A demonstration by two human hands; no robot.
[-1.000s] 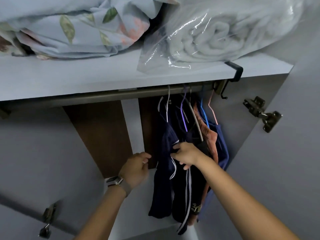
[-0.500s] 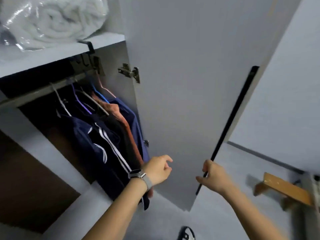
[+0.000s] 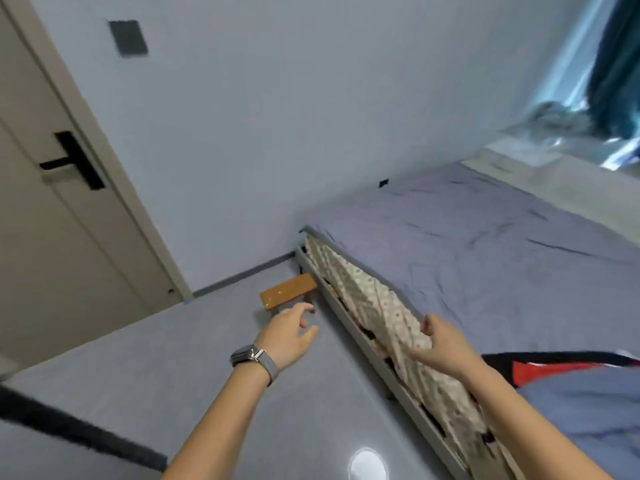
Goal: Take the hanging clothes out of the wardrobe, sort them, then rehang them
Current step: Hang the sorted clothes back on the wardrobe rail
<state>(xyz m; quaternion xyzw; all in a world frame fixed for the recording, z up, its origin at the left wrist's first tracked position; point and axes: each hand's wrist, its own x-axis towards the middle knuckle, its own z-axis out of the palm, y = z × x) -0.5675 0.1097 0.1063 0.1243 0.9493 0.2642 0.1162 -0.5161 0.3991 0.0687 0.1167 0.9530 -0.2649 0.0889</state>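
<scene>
Over the grey floor (image 3: 173,358) both hands reach out empty, left hand (image 3: 289,336) and right hand (image 3: 441,348) with fingers released, probably turning toward the bed (image 3: 485,254) as sorting space; beyond, a door (image 3: 52,220). No hanging clothes or wardrobe show.

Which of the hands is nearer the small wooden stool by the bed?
Left. The left hand hovers just below the wooden stool, fingers spread and empty. The right hand is farther right, in front of the patterned sheet on the bed's side.
</scene>
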